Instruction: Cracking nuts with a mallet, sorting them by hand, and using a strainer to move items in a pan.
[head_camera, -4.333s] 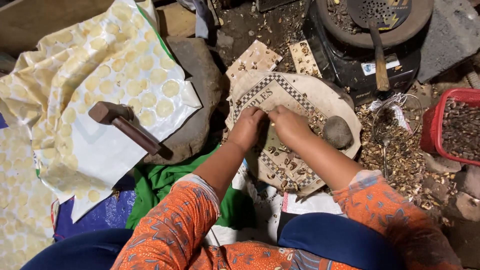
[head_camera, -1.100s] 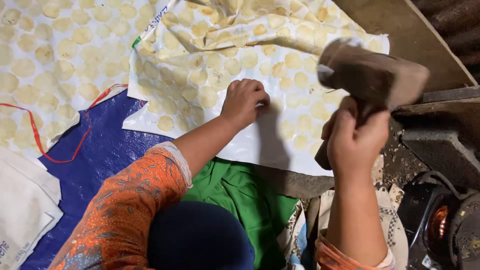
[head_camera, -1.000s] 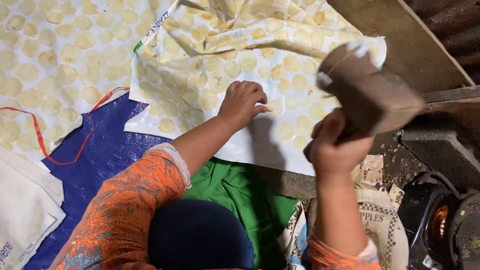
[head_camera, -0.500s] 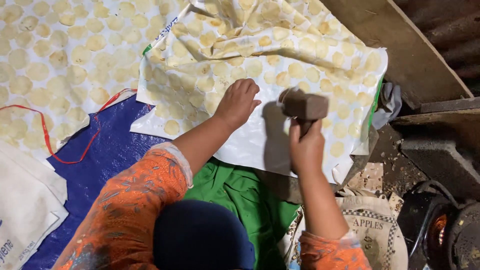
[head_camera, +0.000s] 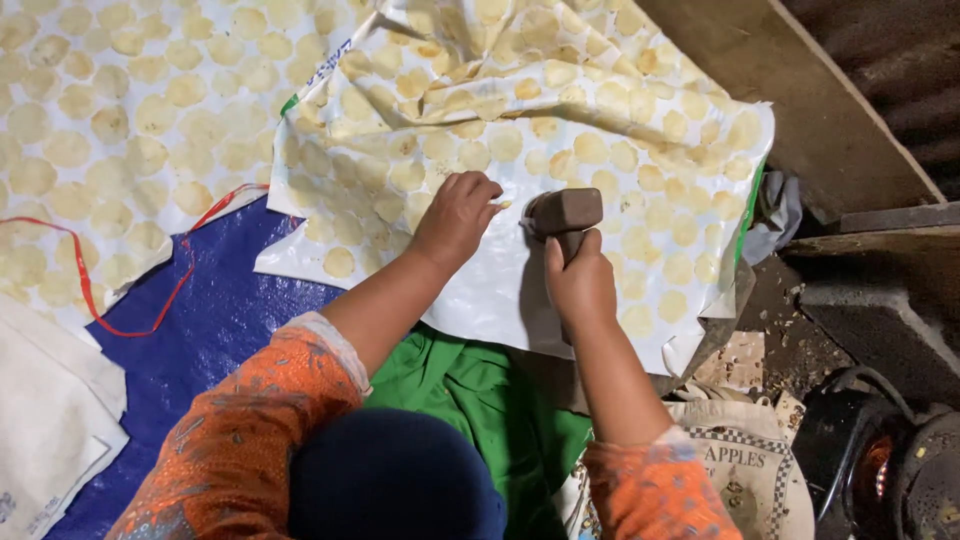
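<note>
1. Right hand (head_camera: 580, 285) clenched round a wooden mallet (head_camera: 563, 212), head down on the white plastic sheet (head_camera: 520, 290).
2. Left hand (head_camera: 455, 215) pinching a small yellowish piece (head_camera: 505, 204) just beside the mallet head.
3. Flattened yellow discs (head_camera: 505, 143) all over the sheet; blue tarp (head_camera: 215, 315) underneath.

Blue tarp (head_camera: 215, 320) under disc-covered white sheet (head_camera: 480, 290)

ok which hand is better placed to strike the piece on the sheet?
Right. The right hand already grips the mallet beside the piece; the left hand pinches that piece on the white sheet.
</note>
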